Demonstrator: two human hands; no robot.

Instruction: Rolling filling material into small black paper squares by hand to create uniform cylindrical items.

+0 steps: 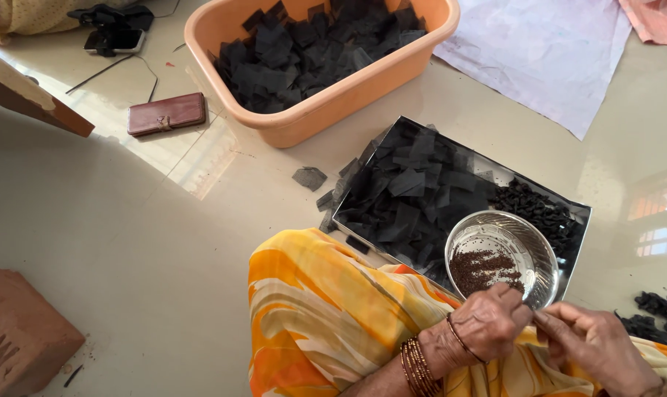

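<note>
Mid-wrap right now, left hand (488, 323) and right hand (594, 345) both in a narrow pinching grip on something tiny over the seed bowl (528, 246), next needing another black square (407, 184) from the tray (580, 213).

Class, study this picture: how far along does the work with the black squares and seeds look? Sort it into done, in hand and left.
Done: small dark bundles lie heaped in the steel tray, more on the floor. In hand: the left hand and right hand meet fingertip to fingertip beside the seed bowl; what they pinch is too small to tell. Left: loose black squares fill the tray, and the orange tub holds many more.
</note>
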